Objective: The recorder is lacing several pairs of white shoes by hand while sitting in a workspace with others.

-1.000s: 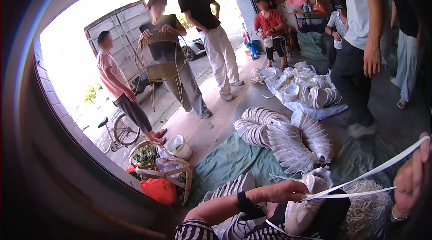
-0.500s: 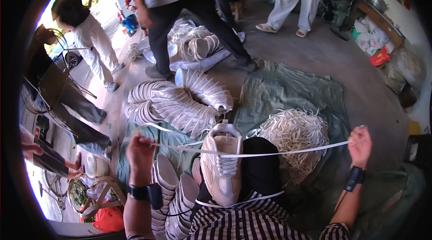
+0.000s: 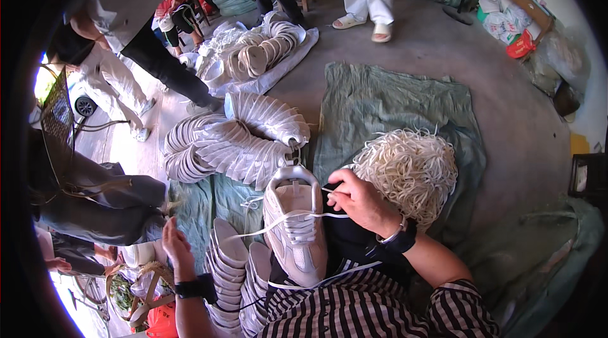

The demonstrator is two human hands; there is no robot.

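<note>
A pale beige and white sneaker [image 3: 296, 236] rests on my lap, toe toward me, its lower eyelets laced. Across its tongue lies a loose white shoelace [image 3: 297, 214], one side trailing left toward a stack of nested shoe uppers [image 3: 227, 255]. Just right of the sneaker's collar, my right hand [image 3: 364, 204] is closed in a pinch, with a short end of shoelace showing at the fingertips. My left hand [image 3: 178, 249] is raised left of the stacked uppers, fingers stretched, with nothing visible in it. Another white lace [image 3: 323, 280] lies over my striped apron.
A heap of white laces [image 3: 408, 176] sits on the green sheet [image 3: 392, 94] to the right. Ahead are curved rows of nested uppers [image 3: 234, 141] and another pile [image 3: 253, 53]. People stand and sit around. A basket [image 3: 142, 293] and red bag stand at lower left.
My right hand has come in from far right to beside the sneaker. The lace, stretched taut before, now hangs slack; my left hand has moved lower and its fingers have opened. The view has shifted.
</note>
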